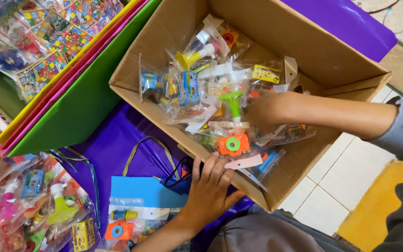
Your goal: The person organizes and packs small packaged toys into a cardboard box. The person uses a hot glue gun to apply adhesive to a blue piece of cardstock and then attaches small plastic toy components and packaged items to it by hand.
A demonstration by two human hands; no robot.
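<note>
Here, the right hand (pixel 263 111) is sunk among the toy packets (pixel 211 100) heaped in the cardboard box (pixel 304 42), its fingers curled around them, though which packet is gripped cannot be told. The left hand (pixel 210 186) is laid open, fingers spread, on the box's near wall. Packets could probably be dragged out over the low edge, since the slick clear film slides easily and several lie tangled; the soft corrugated wall might also be bent under the pressing palm. An orange toy camera (pixel 232 144) in crinkled plastic is seen just beside that edge, and a green trumpet (pixel 232 101) of hard moulded plastic above it. Glossy purple sheet (pixel 117 140) is spread beneath.
</note>
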